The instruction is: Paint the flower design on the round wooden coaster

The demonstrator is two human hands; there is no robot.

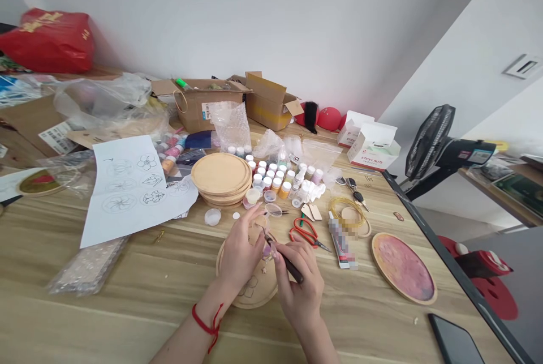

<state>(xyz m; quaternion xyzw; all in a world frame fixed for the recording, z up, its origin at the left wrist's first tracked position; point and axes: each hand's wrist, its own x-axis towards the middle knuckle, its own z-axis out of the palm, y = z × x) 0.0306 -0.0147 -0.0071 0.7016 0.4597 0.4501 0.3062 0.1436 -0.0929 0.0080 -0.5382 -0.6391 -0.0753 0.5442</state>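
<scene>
My right hand [302, 279] is closed round a slim tool with a dark handle [293, 269]. Its thin tip points up and left toward the fingers of my left hand [237, 251]. Those fingers are curled, with the thumb opposite; what they hold, if anything, is too small to make out. A small purplish, shiny piece [267, 251] shows between the hands. Below both lies a round wooden plate [258, 299] with a flower outline drawn on it, partly hidden by the hands. Red-handled pliers [306, 234] lie to the right.
Behind the hands stand stacked wooden plates [220, 174] and several small paint jars [275, 183]. A sheet of flower drawings [127, 188] lies left. Rightward are a glue tube [341, 245], coiled yellow wire [348, 208], a pink-painted plate [403, 268] and a phone [453, 338].
</scene>
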